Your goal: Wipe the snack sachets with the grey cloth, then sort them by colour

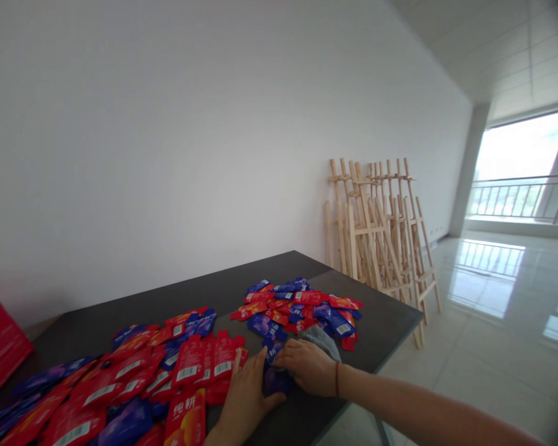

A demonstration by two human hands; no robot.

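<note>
A blue-purple pouch lies flat on the dark table between my two hands. My left hand rests along its left side, fingers stretched out and thumb spread across the near end. My right hand has its fingers curled on a grey cloth, pressed against the pouch; part of the cloth is hidden under the palm. Beyond my hands is a loose pile of red and blue pouches. To the left spreads a larger heap of similar pouches, close to my left hand.
The dark table stands near a white wall, its right edge close to my right forearm. A red box sits at the far left. Several wooden easels lean by the wall beyond the table, with glossy floor tiles to the right.
</note>
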